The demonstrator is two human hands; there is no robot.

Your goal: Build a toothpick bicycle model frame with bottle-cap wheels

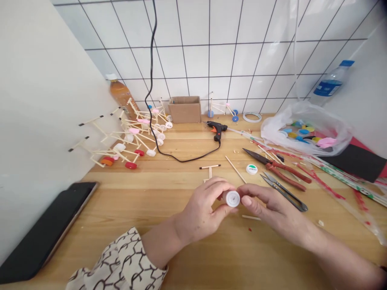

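A small white bottle cap (233,198) is pinched between the thumb and fingers of my left hand (202,205), its round face turned toward me. Close by its right edge is my right hand (275,213), thumb and forefinger slightly apart; whether a fingertip touches the cap I cannot tell. Behind my left hand lies a T-shaped piece of wooden sticks (210,166) with dark ends, partly hidden. A loose thin stick (235,168) and a white cap with a green mark (252,168) lie just beyond my hands. A short stick (250,217) lies beneath my right fingers.
Red-handled pliers (279,167) and thread snips (284,191) lie to the right. A glue gun (216,129) with a cord rests behind. Stick-and-cap models (133,137) crowd the left, near a black phone (45,229). A plastic bag of caps (311,129) sits back right.
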